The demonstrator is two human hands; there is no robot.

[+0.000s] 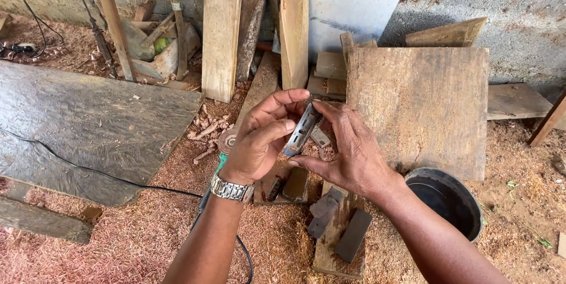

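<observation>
Both my hands hold one small flat metal blade-like piece (pixel 301 131) in front of me, tilted on edge. My left hand (pixel 259 139), with a metal wristwatch (pixel 231 189) on the wrist, pinches its lower end between thumb and fingers. My right hand (pixel 348 151) grips its upper end from the right. Below my hands, dark rectangular blocks (pixel 352 235) lie on a short wooden plank (pixel 332 254) on the sawdust floor. Another dark block (pixel 295 184) lies just under my left hand.
A black bucket (pixel 448 198) stands at the right. A large brown board (pixel 420 107) leans behind my hands. A dark sheet (pixel 82 125) lies at the left with a black cable (pixel 88 171) across it. Planks (pixel 221 30) and a grey panel (pixel 342 10) lean on the wall.
</observation>
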